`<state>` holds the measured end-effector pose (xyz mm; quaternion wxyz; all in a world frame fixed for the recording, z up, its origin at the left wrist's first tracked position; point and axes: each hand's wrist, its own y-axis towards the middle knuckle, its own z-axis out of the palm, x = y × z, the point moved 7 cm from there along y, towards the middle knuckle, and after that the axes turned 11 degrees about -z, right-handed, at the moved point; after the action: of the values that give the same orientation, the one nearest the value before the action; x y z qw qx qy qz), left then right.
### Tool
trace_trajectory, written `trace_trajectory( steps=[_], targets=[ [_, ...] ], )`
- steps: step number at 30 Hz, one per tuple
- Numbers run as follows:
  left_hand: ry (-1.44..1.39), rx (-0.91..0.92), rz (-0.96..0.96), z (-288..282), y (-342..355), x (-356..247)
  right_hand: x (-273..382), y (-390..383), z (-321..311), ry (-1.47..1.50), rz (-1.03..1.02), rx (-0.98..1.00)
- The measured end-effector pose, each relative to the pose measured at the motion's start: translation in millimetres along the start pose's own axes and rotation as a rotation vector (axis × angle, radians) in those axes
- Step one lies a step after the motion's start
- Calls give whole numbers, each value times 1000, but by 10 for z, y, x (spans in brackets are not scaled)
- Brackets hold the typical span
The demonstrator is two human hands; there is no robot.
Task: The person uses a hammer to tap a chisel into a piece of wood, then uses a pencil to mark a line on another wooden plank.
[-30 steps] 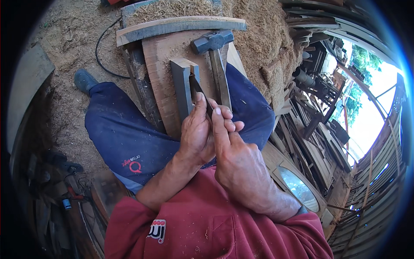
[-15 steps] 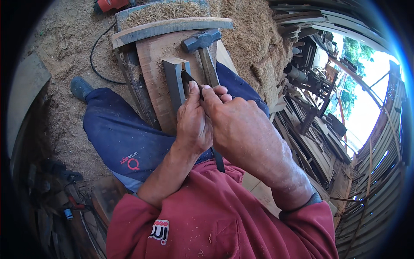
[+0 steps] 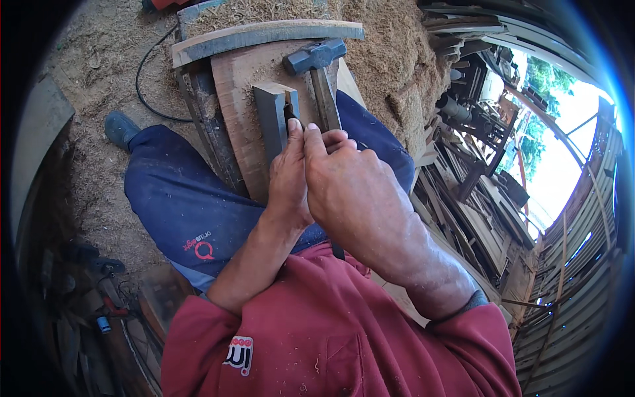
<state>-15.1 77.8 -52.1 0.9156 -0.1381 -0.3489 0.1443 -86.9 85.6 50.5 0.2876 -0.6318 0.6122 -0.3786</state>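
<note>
Wooden block [image 3: 269, 122] partly hidden, dark tool [image 3: 289, 113] mostly behind fingers [image 3: 313, 140]

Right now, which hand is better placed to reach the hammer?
Probably the right hand: it is nearer the hammer handle, while the left hand is by the notched wooden block.

Before me, my hammer [image 3: 321, 83] lies right of the block [image 3: 270, 126] on the board [image 3: 237, 99]; a plank [image 3: 268, 41] lies behind them.

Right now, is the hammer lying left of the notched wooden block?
No, the hammer lies to the right of the notched wooden block, its head at the far end.
</note>
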Motion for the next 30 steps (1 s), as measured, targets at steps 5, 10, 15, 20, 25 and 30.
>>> trace_trajectory(
  steps=[5,10,15,20,25,30],
  targets=[
    [-27,91,-12,24,68,-98,-32,139,-59,-62,-127,-138],
    [80,-33,10,-159,18,159,-124,-108,135,33,-48,-87],
    [129,-71,-32,-52,-225,430,16,-534,288,-2,35,-19],
    [261,-82,-7,-136,-221,364,55,-472,320,-85,41,-57],
    [487,-189,98,-74,-238,234,-27,-368,318,113,107,3],
    [177,-81,-12,-217,-44,201,-98,-247,326,140,59,-71]
  ],
)
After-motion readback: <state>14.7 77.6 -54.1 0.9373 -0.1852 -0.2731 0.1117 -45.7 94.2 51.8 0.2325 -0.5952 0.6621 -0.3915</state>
